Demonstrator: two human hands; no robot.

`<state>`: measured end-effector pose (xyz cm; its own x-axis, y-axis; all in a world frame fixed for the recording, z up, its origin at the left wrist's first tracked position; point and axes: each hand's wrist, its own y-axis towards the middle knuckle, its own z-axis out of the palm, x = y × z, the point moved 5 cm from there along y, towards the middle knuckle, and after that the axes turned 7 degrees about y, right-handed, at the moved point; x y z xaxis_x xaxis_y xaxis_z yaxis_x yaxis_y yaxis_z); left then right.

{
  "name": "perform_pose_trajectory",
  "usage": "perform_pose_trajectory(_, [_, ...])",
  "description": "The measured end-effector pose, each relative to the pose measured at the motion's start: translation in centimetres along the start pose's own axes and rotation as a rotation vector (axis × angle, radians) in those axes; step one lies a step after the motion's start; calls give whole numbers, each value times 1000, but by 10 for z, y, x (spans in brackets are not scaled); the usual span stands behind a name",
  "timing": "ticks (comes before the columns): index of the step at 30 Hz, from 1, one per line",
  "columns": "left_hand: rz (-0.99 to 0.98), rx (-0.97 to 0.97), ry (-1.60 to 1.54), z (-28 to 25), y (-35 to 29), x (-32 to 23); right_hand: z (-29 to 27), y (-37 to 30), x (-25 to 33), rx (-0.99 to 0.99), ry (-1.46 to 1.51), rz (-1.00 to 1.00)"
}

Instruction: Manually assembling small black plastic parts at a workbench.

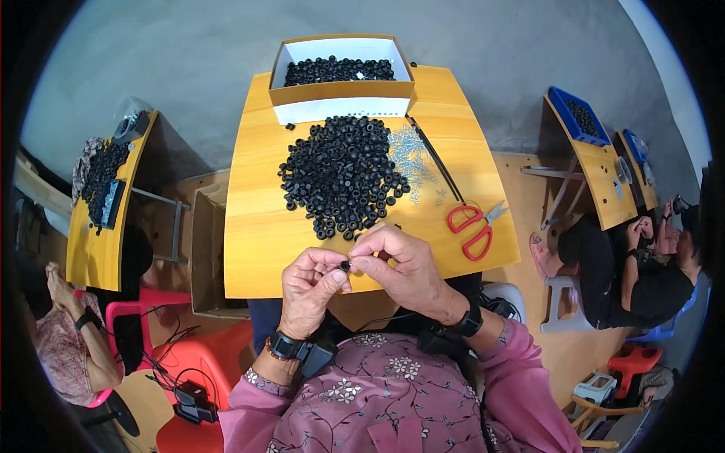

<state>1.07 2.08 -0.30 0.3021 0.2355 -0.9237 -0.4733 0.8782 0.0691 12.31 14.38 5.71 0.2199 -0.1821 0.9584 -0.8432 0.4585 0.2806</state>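
Presently, black part [344,266] in handling.
Left hand [308,291] grip pinches it by the worktop's [255,253] near edge; right hand [411,272] nearly closed, hold unclear; next probably demands steady alignment.

1. the left hand [308,291] is angled inward, thumb and fingers pinched together.
2. the right hand [408,270] arches opposite, its fingertips just beside the left thumb and fingers.
3. both forearms [521,370] slant inward from below.

The left-hand grip [311,285] pinches a small black part [344,266] over the table [257,241], right-hand grip [408,266] just beside; beyond lie heaped black pieces [340,170], silvery bits [408,157], red-handled scissors [488,220].
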Motion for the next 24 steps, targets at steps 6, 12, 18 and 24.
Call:
perform_pose_trajectory(6, [1,20,-6,7,-24,-7,17,-18,10,14,-101,-73])
perform_pose_trajectory(12, [6,44,-118,14,-46,2,30,-47,15,9,-196,-151])
perform_pose_trajectory(18, [-60,37,-201,18,-53,11,31,-66,22,46,-359,-256])
perform_pose_trajectory(24, [-83,-8,-94,16,-58,22,38,-66,24,96,-451,-271])
